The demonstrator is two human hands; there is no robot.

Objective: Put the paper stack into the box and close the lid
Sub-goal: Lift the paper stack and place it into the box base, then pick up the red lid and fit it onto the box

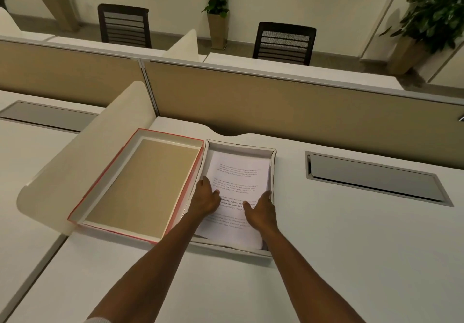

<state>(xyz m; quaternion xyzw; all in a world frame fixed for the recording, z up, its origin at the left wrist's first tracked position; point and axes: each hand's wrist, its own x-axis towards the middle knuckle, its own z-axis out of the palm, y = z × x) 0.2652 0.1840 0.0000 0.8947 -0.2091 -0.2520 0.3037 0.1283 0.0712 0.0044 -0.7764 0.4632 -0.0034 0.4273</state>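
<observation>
The paper stack [237, 192] is lying inside the open box [273, 172] on the white counter [351, 260], printed side up, its long axis running away from the person toward the beige partition [288, 106]. Both hands are resting flat on the top sheet with fingers spread wide and gripping nothing: the left hand [206, 198] is pressing near the stack's left edge, the right hand [259, 211] near its right edge. The lid [140, 184], red-edged, is sitting inner side up just beside the box on its left, touching it, its long axis roughly parallel to the box.
</observation>
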